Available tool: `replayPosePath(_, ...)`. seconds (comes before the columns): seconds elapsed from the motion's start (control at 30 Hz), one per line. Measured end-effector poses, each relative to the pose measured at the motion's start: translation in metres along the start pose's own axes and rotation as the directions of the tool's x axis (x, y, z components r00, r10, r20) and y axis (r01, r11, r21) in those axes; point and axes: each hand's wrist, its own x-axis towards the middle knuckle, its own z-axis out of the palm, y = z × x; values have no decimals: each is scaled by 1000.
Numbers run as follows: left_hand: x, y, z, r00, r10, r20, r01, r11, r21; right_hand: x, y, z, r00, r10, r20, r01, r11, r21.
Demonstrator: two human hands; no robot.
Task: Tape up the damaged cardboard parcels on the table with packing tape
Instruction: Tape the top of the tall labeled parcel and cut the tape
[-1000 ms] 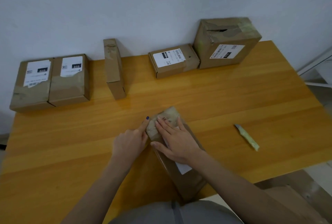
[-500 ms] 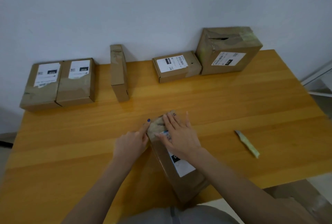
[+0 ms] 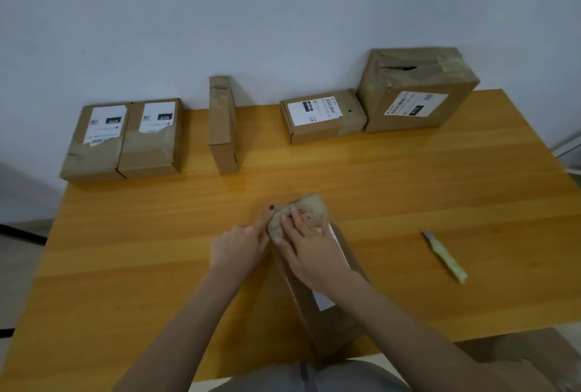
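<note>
The parcel (image 3: 327, 325) lies on the near middle of the surface (image 3: 125, 266), a long brown box running from the near edge away to the far left. Its far end is wrapped in pale, wrinkled tape (image 3: 309, 206), and a white label shows on its top.

The right hand (image 3: 311, 247) lies flat on the top, its fingers (image 3: 295, 218) straight and spread, pressing on the taped end. The left hand (image 3: 239, 247) is against the parcel's left side. Its index finger is straight along the taped corner and the other fingers are curled in, closed round nothing that shows.

To the right of the parcel, well apart, a pale green cutter (image 3: 445, 258) lies on the wood. The surface is orange-yellow wood with long grain running left to right.

Along its far edge, against a plain pale wall (image 3: 283, 14), stand more parcels:
- two flat labelled ones touching side by side at far left (image 3: 94, 146) (image 3: 151, 140)
- a narrow one set on edge (image 3: 223, 127)
- a small flat labelled one (image 3: 320, 118)
- just beside it, a tall box (image 3: 415, 90) with a torn slit in its taped top

Light flooring (image 3: 22, 253) shows at the left, and a brown cardboard shape (image 3: 528, 357) sits below the near right corner.
</note>
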Motion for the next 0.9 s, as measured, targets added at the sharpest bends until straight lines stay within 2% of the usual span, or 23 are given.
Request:
replayPosePath(0.1,-3,1,1,999,5,-35,-3,999,48,4,15,-13,1000,-21,-3,21,999,37)
replayPosePath(0.2,-5,3,1,997,45,-61,-41,996,76,3,32,-9,997,20,-70,-14,995,94)
replayPosePath(0.27,-5,3,1,997,45,-60,-40,996,77,5,36,-6,980,88,-179,-30,953,301)
replayPosePath(0.33,-4,3,2,998,21,-60,-18,998,58,12,36,-9,923,244,-299,-61,857,512)
replayPosePath(0.37,-3,3,4,998,7,-64,-4,999,54,18,34,-12,899,318,-302,-89,807,584)
replayPosePath(0.5,-3,5,5,998,-33,-49,36,997,61,40,37,-17,887,454,-81,-275,660,699)
replayPosePath(0.67,-4,6,5,998,-50,-31,51,997,53,49,53,-26,859,512,-27,-241,449,860)
replayPosePath(0.7,-4,6,5,998,-52,-30,53,997,51,50,55,-28,858,513,-38,-244,471,848)
replayPosePath(0.8,-4,6,6,998,-56,-30,57,998,38,52,51,-34,860,506,-64,-340,663,667)
replayPosePath(0.9,-3,6,6,998,-63,-26,64,997,43,52,29,-30,883,465,58,-446,798,405)
